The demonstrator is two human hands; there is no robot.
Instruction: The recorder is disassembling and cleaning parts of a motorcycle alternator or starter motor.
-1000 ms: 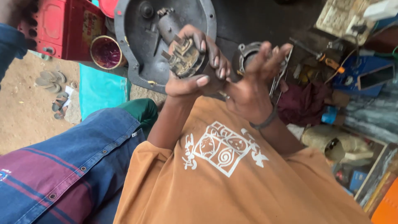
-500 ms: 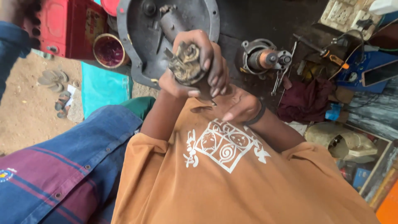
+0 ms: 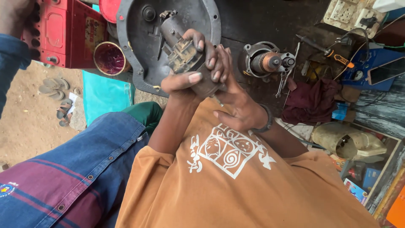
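Observation:
A grimy cylindrical motor part [image 3: 187, 57] with a brush holder at its end is held up in front of my orange shirt. My left hand [image 3: 196, 69] wraps it, with the thumb below and the fingers curled over the top. My right hand [image 3: 238, 103], a dark band on its wrist, presses against the part's lower right side; its fingers reach up behind my left fingers and its thumb is free. Behind the part lies a round grey metal housing [image 3: 139, 50].
On the dark bench are another motor piece with a copper end [image 3: 265, 61], a spanner [image 3: 282, 84], an orange-handled screwdriver [image 3: 333, 54], a maroon rag [image 3: 312, 101] and a phone [image 3: 386, 69]. A red battery case [image 3: 63, 33] and a round tin [image 3: 109, 59] stand left. A person in denim [image 3: 71, 177] stands close on my left.
My right hand was spread open beside the part a second ago. It has since come in under and against the part. My left hand has turned the part and kept its grip.

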